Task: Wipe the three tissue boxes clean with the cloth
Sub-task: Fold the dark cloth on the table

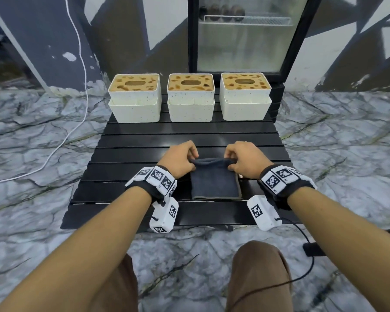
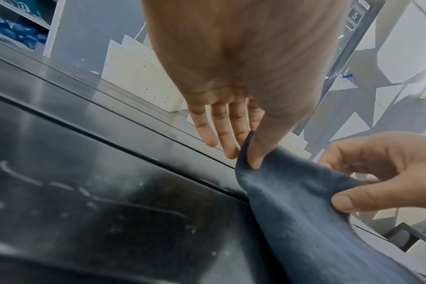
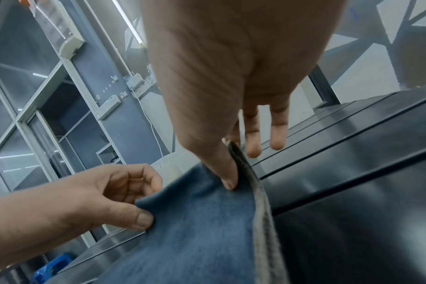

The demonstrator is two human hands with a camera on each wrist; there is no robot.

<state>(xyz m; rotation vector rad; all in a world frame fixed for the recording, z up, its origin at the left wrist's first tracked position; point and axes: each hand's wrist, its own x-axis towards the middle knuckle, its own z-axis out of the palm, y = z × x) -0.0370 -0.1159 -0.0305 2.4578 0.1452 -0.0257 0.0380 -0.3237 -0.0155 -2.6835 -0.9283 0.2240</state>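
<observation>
Three white tissue boxes stand in a row at the far edge of the black slatted table (image 1: 144, 143): left box (image 1: 134, 97), middle box (image 1: 190, 97), right box (image 1: 245, 96). Their tan lids are blotched with brown stains. A dark blue-grey cloth (image 1: 215, 181) lies on the table in front of me. My left hand (image 1: 181, 159) pinches its far left corner between thumb and forefinger, seen close in the left wrist view at the cloth (image 2: 292, 192). My right hand (image 1: 239, 158) pinches the far right corner, and the cloth (image 3: 202, 221) is lifted at that edge.
A glass-door fridge (image 1: 245, 34) stands right behind the boxes. A white cable (image 1: 81, 64) runs down the wall and across the marble floor (image 1: 32, 131) at the left. A black cable (image 1: 302, 239) trails near my right knee.
</observation>
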